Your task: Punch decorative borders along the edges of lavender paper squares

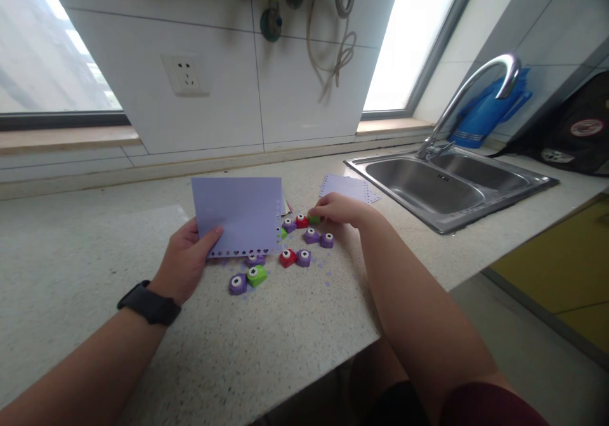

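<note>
My left hand (183,261) grips a light purple sheet of paper (238,213) by its lower left corner, thumb on the front. Small shapes are punched along the sheet's bottom edge and its right edge. Over at the far right of a group of craft punches, my right hand (335,209) has its fingers closed on a green craft punch (314,218), partly covered by them. Beside it sits a red craft punch (302,221). Nearer me stand a purple craft punch (238,284) and another green craft punch (257,276). The sheet hides part of the group.
Punched purple sheets (345,188) lie behind my right hand. Tiny paper cut-outs (327,275) are scattered on the speckled counter (200,362). To the right are a steel sink (442,223) with a tap (469,89), a blue jug (490,112) and a black bag (571,127).
</note>
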### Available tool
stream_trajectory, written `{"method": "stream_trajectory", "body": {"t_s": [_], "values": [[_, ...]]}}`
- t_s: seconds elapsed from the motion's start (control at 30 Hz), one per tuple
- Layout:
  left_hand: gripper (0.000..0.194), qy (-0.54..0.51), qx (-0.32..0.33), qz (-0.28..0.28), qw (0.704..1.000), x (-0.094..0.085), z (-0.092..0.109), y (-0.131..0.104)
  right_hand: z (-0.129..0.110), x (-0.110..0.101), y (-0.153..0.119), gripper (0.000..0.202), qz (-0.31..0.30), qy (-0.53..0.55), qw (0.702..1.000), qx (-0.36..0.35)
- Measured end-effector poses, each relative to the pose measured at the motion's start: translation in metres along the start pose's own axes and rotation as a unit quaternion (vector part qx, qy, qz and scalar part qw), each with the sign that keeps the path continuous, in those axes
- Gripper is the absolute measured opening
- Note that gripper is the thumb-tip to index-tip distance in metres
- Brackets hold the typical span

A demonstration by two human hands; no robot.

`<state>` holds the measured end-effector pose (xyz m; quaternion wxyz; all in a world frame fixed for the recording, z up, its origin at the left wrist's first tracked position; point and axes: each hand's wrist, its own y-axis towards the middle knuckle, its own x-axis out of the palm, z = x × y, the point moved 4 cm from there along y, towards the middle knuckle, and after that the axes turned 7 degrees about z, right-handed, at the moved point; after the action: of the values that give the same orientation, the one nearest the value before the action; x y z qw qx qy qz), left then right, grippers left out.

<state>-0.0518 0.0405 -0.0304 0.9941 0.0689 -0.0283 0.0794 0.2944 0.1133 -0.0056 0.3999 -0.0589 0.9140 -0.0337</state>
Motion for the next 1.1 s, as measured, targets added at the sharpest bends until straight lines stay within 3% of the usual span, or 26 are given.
{"method": "stream_trajectory", "body": {"t_s": [0.47, 1.1], "values": [[0.05, -0.001, 0.009, -0.007, 1.0, 0.001, -0.001, 0.001, -0.008, 0.002, -0.003, 0.039, -0.02, -0.099, 0.995, 0.001], [0.044, -0.024, 0.013, 0.022, 0.999, -0.001, -0.003, 0.003, -0.021, 0.018, -0.002, 0.046, -0.022, -0.091, 0.995, -0.044]]}}
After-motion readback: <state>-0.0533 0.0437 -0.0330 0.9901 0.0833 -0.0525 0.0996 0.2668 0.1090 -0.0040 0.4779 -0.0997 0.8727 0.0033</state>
